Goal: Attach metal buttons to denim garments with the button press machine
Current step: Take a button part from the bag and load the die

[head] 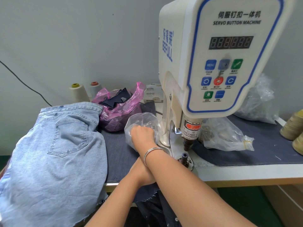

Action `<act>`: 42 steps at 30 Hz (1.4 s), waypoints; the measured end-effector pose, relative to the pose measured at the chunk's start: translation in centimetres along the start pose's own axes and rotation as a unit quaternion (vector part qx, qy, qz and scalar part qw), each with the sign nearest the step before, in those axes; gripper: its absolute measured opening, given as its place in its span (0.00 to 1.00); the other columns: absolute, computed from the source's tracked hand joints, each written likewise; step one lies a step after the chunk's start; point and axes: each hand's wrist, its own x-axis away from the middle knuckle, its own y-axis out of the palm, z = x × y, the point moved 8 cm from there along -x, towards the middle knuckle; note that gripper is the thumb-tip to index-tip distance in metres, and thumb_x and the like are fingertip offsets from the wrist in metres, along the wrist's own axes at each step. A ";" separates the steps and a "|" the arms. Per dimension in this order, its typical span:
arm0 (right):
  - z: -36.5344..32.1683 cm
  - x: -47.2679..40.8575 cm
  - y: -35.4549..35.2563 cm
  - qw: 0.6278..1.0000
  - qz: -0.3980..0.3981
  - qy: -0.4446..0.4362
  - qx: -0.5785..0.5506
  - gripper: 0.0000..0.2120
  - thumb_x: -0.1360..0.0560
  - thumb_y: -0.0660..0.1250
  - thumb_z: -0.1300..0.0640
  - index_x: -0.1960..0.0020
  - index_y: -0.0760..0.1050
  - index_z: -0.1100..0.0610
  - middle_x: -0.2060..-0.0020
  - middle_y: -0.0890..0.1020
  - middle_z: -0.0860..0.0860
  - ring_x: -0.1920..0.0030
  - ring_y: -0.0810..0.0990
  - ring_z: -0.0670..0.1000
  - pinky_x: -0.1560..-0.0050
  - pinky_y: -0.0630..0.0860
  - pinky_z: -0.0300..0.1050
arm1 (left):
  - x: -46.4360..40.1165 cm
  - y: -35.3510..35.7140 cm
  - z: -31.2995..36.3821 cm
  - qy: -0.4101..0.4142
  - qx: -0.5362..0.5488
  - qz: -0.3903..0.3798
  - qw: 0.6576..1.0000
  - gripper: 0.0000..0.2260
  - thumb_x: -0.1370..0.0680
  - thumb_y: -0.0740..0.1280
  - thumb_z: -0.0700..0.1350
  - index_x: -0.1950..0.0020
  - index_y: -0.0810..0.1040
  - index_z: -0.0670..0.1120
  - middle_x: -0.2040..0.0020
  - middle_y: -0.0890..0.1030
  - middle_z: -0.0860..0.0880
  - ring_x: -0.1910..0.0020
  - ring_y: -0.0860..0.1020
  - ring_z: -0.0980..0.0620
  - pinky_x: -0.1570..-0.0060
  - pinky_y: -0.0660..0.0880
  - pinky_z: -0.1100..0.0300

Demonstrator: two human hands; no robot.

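The button press machine (213,63) is cream-white with a blue outline around its panel, blue, green and red buttons and a black display. Left of the machine lie pale blue faded jeans (54,153) on a dark navy denim cloth (118,154). Behind them, still left of the machine, a translucent pink bag (118,110) holds dark navy scraps, near two off-white thread cones (78,92). Right of the machine stand khaki-yellow thread spools (291,128)
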 end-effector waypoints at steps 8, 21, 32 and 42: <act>-0.3 0.1 0.0 0.999 0.004 -0.035 0.041 0.17 0.26 0.65 0.64 0.37 0.73 0.60 0.42 0.79 0.54 0.41 0.78 0.57 0.50 0.73 0.49 | -0.4 0.3 -0.6 -0.038 0.005 -0.002 0.999 0.18 0.18 0.58 0.36 0.29 0.61 0.32 0.28 0.65 0.35 0.28 0.64 0.42 0.34 0.59 0.64; 1.6 0.1 -0.3 0.997 0.029 0.009 -0.077 0.10 0.23 0.62 0.61 0.44 0.77 0.58 0.48 0.81 0.57 0.46 0.79 0.60 0.55 0.68 0.45 | 3.7 -1.8 3.8 0.163 -0.001 0.065 0.984 0.09 0.29 0.67 0.49 0.64 0.69 0.60 0.59 0.77 0.56 0.55 0.76 0.54 0.56 0.68 0.65; 3.5 13.2 -6.6 0.852 0.164 -0.023 -0.496 0.08 0.26 0.66 0.54 0.51 0.83 0.50 0.64 0.83 0.44 0.61 0.81 0.42 0.54 0.76 0.36 | 5.0 -3.1 5.3 0.211 0.016 0.152 0.965 0.23 0.23 0.52 0.49 0.41 0.75 0.34 0.46 0.79 0.33 0.48 0.79 0.38 0.59 0.72 0.77; 24.2 20.5 -4.8 0.960 0.100 0.203 -0.162 0.09 0.23 0.66 0.53 0.44 0.81 0.47 0.56 0.83 0.42 0.55 0.80 0.43 0.60 0.70 0.34 | 4.6 -2.5 6.1 0.284 -0.003 0.097 0.954 0.09 0.29 0.62 0.52 0.70 0.69 0.57 0.70 0.73 0.58 0.69 0.69 0.59 0.64 0.66 0.59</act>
